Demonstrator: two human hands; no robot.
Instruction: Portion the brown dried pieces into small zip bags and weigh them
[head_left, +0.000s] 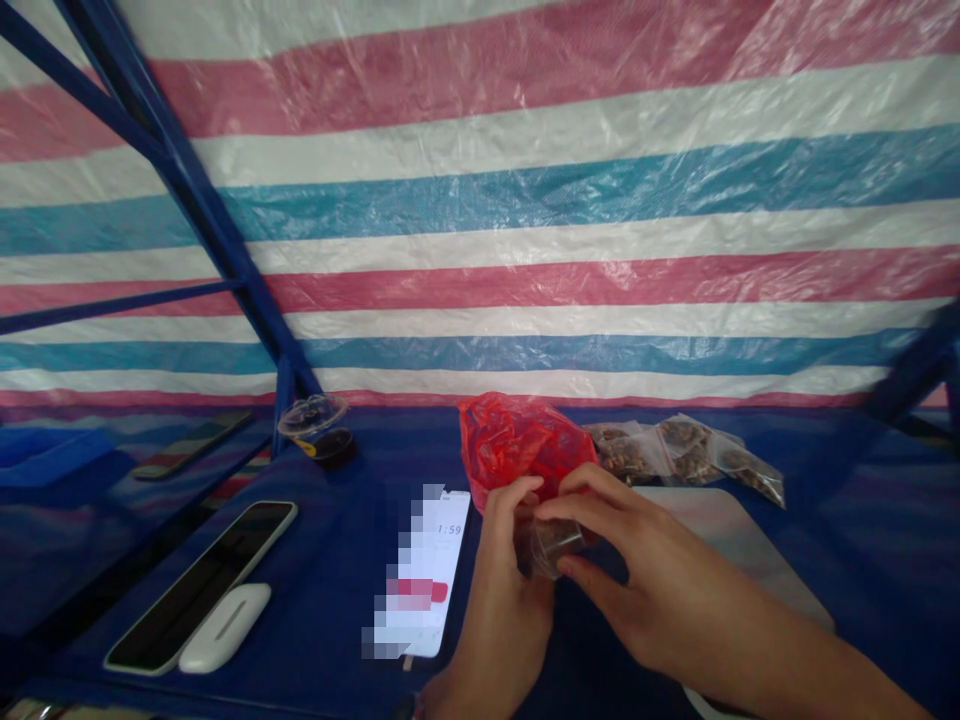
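Observation:
Between my two hands is a small clear plastic bag point(556, 547), crumpled, with its contents hard to make out. My left hand point(508, 590) curls around its left side, with the fingertips partly hidden. From the right, the thumb and fingers of my right hand point(637, 560) pinch its edge. A crumpled red plastic bag point(517, 440) lies just beyond my fingers. To its right are several clear zip bags point(684, 450) filled with brown pieces. A whitish rounded board point(739, 530) lies partly under my right forearm.
Left of my hands lies a lit phone point(427, 590). Further left are a dark-screened phone point(210, 580) and a white case point(226, 628). A clear cup point(319, 435) of dark liquid stands by the blue metal frame point(259, 310). A blue tray point(56, 455) is far left; striped sheeting point(525, 220) hangs behind.

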